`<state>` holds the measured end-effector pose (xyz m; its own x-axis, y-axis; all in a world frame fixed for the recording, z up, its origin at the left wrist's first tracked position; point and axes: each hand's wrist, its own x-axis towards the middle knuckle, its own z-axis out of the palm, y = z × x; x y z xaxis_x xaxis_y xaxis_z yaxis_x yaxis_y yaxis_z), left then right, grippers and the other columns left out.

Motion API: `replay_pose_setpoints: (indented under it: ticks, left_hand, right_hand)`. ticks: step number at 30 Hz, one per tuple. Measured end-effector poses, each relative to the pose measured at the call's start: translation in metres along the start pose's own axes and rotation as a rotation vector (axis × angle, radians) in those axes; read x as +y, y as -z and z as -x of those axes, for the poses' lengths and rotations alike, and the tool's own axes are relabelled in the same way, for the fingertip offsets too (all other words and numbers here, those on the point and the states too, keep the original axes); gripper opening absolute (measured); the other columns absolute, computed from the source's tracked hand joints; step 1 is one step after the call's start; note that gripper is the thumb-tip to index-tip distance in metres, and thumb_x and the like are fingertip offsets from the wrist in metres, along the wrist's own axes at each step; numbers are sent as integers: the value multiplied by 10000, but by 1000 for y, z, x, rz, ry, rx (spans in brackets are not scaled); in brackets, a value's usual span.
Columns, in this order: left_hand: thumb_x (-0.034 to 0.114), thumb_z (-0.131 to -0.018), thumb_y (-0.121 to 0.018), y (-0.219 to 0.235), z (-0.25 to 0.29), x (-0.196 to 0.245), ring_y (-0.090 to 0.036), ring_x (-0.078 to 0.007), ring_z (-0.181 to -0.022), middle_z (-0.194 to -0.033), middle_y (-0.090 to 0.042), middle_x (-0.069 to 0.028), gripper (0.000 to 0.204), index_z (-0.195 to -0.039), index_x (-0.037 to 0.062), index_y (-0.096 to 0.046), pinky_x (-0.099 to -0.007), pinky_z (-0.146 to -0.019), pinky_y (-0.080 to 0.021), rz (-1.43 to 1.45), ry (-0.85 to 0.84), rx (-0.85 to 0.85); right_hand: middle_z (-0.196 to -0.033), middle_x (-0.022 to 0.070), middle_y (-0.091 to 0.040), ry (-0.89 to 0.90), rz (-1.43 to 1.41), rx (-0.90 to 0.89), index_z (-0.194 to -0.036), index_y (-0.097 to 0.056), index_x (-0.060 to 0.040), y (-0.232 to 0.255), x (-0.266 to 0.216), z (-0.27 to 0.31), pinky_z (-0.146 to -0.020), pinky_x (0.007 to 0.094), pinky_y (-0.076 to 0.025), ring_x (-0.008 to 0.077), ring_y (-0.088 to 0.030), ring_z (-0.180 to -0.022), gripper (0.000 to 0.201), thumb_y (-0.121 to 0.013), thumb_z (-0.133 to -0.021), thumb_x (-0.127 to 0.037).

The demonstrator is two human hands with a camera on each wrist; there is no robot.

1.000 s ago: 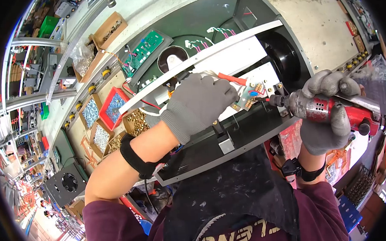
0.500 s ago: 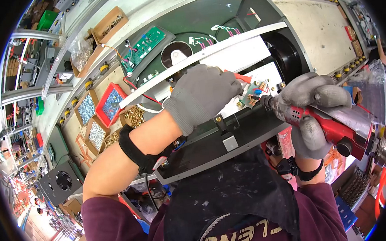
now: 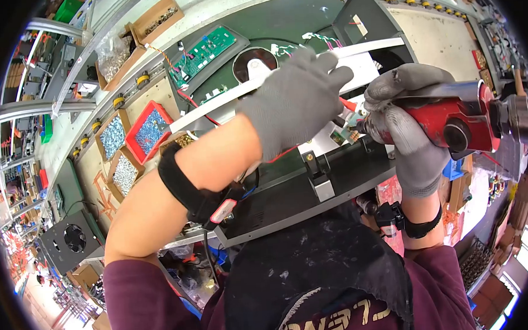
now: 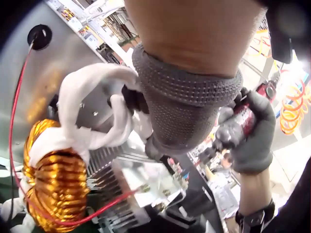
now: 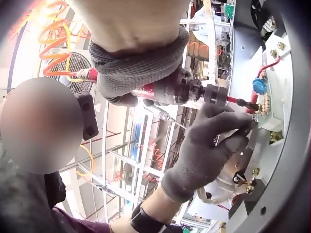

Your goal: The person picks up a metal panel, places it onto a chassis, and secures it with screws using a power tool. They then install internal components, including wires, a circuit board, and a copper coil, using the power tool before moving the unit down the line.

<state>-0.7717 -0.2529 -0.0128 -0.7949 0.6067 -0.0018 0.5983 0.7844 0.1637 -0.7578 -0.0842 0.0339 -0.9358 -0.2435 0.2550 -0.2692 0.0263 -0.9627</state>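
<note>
My gloved right hand (image 3: pixel 414 118) grips a red air screwdriver (image 3: pixel 455 116), tilted with its chuck toward the chassis. In the right wrist view the dark driver tip (image 5: pixel 249 104) points at the terminal board, near a blue disc component (image 5: pixel 260 86) and a red wire (image 5: pixel 272 65). My gloved left hand (image 3: pixel 299 100) reaches over the chassis; in the right wrist view its thumb and index fingertips come together just below the tip, and I cannot tell what they pinch. A red-sleeved cable (image 3: pixel 348 105) shows beside those fingers. The left wrist view shows a copper-wound coil (image 4: pixel 56 184).
The dark metal chassis (image 3: pixel 314 207) lies before me. A green circuit board (image 3: pixel 207 54) is behind it. To the left are a red tray (image 3: pixel 132 141) of small fasteners and cardboard boxes (image 3: pixel 116 173). An orange coiled hose (image 4: pixel 294 109) hangs on the right.
My right hand has brought the screwdriver inward, and its chuck is now close to my left fingers. My left hand has shifted slightly right, with its fingers more spread.
</note>
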Motion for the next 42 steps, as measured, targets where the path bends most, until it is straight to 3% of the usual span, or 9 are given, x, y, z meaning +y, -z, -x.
replay_pose_setpoints:
  ticks: [3, 10, 16, 18, 19, 25, 31, 34, 42]
  left_hand:
    - [295, -629, -728, -7, -1, -19, -397, -268, -1204, -1221, -508, -78, 282, -899, 212, -724, -453, -999, -306, 48, -83, 142]
    - [308, -645, -729, -25, 6, -18, -427, -233, -1175, -1209, -514, -54, 305, -916, 174, -696, -442, -1015, -301, 40, -115, 300]
    - [327, -710, -705, -8, -16, -22, -461, -310, -1159, -1194, -503, -134, 528, -1188, 162, -553, -417, -917, -437, 169, 116, 231]
    - [315, -728, -690, 2, -30, -23, -565, -331, -1019, -1106, -513, -155, 490, -1167, 141, -560, -422, -774, -515, 110, 145, -230]
    - [283, -757, -661, 0, -29, -26, -632, -322, -846, -1035, -513, -162, 425, -1142, 130, -566, -414, -650, -536, 43, 65, -177]
    - [233, -806, -610, -10, -28, -19, -651, -284, -767, -973, -540, -137, 231, -991, 95, -613, -389, -601, -538, -59, 180, -133]
    - [251, -812, -605, -13, -24, -23, -645, -264, -785, -933, -541, -109, 180, -923, 111, -630, -384, -587, -531, -5, 145, -26]
    - [252, -802, -611, -18, -23, -19, -631, -251, -819, -930, -539, -99, 162, -894, 122, -639, -374, -608, -526, -67, 179, 32]
    - [256, -786, -615, -22, -21, -21, -602, -232, -875, -994, -541, -87, 143, -867, 142, -644, -357, -671, -518, -96, 108, 121]
  right_hand:
    - [-861, 169, -601, 92, -69, -30, -1042, -491, -1, 4, 12, -3, -589, 283, -489, 202, -588, -721, 327, -602, -735, -22]
    - [-760, 99, -501, 215, -68, -145, -922, -436, -57, 6, 12, -6, -499, 271, -444, 187, -512, -646, 252, -603, -734, -44]
    - [-730, 88, -474, 164, -98, -117, -877, -417, -68, 4, 12, -2, -481, 270, -425, 173, -483, -608, 247, -615, -732, -93]
    - [-722, 85, -472, 86, -189, -44, -875, -421, -69, 3, 9, 1, -484, 278, -424, 175, -479, -607, 253, -624, -732, -121]
    - [-701, 80, -467, 63, -198, -3, -881, -426, -66, 0, 5, 2, -487, 284, -424, 177, -478, -606, 267, -635, -731, -135]
    - [-674, 77, -460, 200, -168, -91, -882, -428, -62, 3, 15, 0, -480, 271, -411, 171, -469, -592, 282, -656, -748, -160]
    - [-710, 84, -466, -19, -36, -70, -890, -410, -69, 6, 2, -5, -459, 269, -411, 166, -476, -574, 273, -637, -749, -126]
    - [-779, 110, -509, 125, -139, -260, -960, -434, -58, 13, 14, -9, -523, 289, -446, 195, -525, -658, 311, -638, -734, -124]
    - [-893, 182, -574, 261, -243, -59, -1020, -447, -35, 33, 7, -18, -579, 312, -509, 247, -600, -776, 345, -653, -744, -56]
